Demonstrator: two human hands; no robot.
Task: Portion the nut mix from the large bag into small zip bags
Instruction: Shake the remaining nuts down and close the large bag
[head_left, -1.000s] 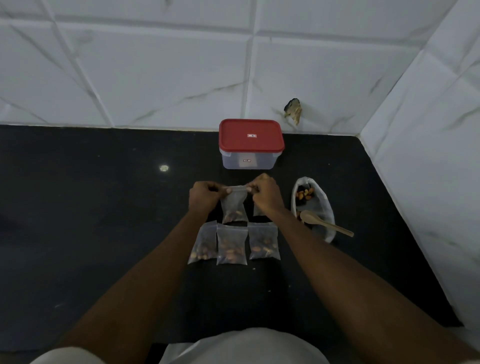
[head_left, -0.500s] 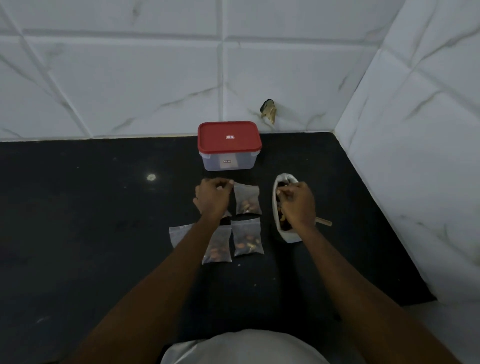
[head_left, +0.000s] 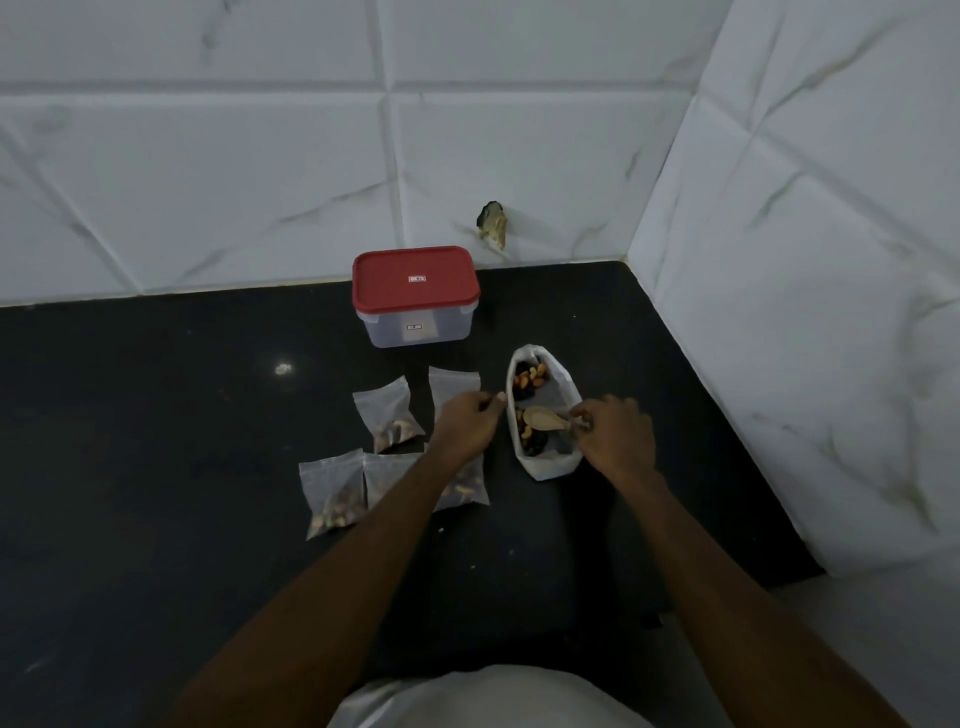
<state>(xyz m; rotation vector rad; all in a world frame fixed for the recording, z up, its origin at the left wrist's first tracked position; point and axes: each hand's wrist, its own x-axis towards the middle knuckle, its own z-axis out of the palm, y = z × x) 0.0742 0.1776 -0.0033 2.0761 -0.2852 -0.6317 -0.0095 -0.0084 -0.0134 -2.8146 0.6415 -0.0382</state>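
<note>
The large white bag (head_left: 551, 466) stands open on the black counter, with mixed nuts (head_left: 529, 380) inside. My right hand (head_left: 618, 436) pinches the handle of a wooden spoon (head_left: 541, 418), whose bowl lies inside the bag. My left hand (head_left: 466, 423) is at the bag's left side, its curled fingertips pinching the rim. Several small zip bags holding nuts lie left of the large bag: one tilted (head_left: 389, 421), one behind my left hand (head_left: 452, 382), and a front row (head_left: 332, 491) partly hidden under my left forearm.
A clear box with a red lid (head_left: 415, 283) stands against the back wall, behind the small bags. White tiled walls close the counter at the back and right. Bare black counter (head_left: 156, 441) stretches to the left.
Both hands let go of the small zip bag they held; it now lies with the others. My right hand took the spoon in the large bag, and my left hand moved right to its rim.
</note>
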